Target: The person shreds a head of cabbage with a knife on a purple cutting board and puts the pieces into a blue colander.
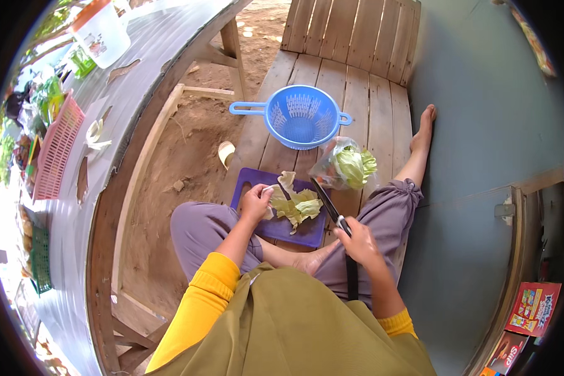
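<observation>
My left hand (256, 202) pinches a pale piece of cabbage leaf (268, 190) at the left part of a purple plastic cutting board (289, 235). Loose cabbage leaves (296, 207) lie on the board beside it. In my right hand (357, 239) is the handle of a knife (326, 199), its dark blade pointing up and left over the board's right edge. Just beyond the board, a cabbage head (352, 164) sits in a clear plastic bag (325, 167) with some orange-red pieces. Farther off stands a blue plastic colander (303, 117) with a long handle.
A wooden slatted bench (357, 98) carries these things, with a grey wall (474, 141) on the right. The raised table (136, 94) at left holds a pink basket (58, 150), a green basket (41, 258) and a lidded plastic container (105, 42). A slipper (226, 154) lies on the ground.
</observation>
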Available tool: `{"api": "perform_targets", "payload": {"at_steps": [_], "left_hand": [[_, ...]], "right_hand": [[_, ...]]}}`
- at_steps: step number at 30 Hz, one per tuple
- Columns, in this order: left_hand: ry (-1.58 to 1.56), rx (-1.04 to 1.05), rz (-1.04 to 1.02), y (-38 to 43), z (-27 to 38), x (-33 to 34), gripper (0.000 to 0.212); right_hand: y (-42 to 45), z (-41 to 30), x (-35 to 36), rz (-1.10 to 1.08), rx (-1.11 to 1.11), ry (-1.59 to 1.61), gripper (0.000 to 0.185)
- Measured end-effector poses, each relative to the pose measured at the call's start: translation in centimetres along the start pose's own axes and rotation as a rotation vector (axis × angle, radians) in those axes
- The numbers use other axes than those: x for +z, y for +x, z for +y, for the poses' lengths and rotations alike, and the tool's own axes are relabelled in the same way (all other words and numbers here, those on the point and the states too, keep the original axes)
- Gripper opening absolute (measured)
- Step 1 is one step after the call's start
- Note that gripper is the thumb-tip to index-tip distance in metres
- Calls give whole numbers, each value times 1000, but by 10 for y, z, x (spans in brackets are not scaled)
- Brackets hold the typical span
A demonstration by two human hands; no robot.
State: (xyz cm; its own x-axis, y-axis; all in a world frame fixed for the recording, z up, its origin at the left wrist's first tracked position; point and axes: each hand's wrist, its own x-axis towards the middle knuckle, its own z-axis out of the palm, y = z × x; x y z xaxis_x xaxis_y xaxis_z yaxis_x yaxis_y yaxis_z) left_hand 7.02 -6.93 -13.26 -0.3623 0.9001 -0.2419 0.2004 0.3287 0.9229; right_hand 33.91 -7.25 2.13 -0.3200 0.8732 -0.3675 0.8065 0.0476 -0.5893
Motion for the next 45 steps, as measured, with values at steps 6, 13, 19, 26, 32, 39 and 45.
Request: {"api": "perform_targets", "payload": {"at_steps": [6, 13, 19, 26, 32, 39, 45], "left_hand": [[-126, 174, -212, 5, -14, 24, 32], [135, 139, -36, 33, -6, 34, 60], [329, -6, -173, 43, 23, 48, 49], [473, 286, -357, 10, 30, 14, 38], [496, 61, -427, -43, 31, 7, 70], [575, 177, -251, -48, 19, 38, 85], [835, 367, -112, -56, 16, 48, 70]], "right_hand": [[87, 31, 91, 418, -265, -8, 25], [85, 21, 97, 27, 37, 387, 28], [89, 46, 122, 457, -141, 240, 34], [89, 40, 114, 348, -82, 392, 28], [92, 41, 121, 224, -30, 425, 28], [84, 27, 125, 88, 13, 567, 30], [80, 31, 116, 182, 111, 462, 24]]}}
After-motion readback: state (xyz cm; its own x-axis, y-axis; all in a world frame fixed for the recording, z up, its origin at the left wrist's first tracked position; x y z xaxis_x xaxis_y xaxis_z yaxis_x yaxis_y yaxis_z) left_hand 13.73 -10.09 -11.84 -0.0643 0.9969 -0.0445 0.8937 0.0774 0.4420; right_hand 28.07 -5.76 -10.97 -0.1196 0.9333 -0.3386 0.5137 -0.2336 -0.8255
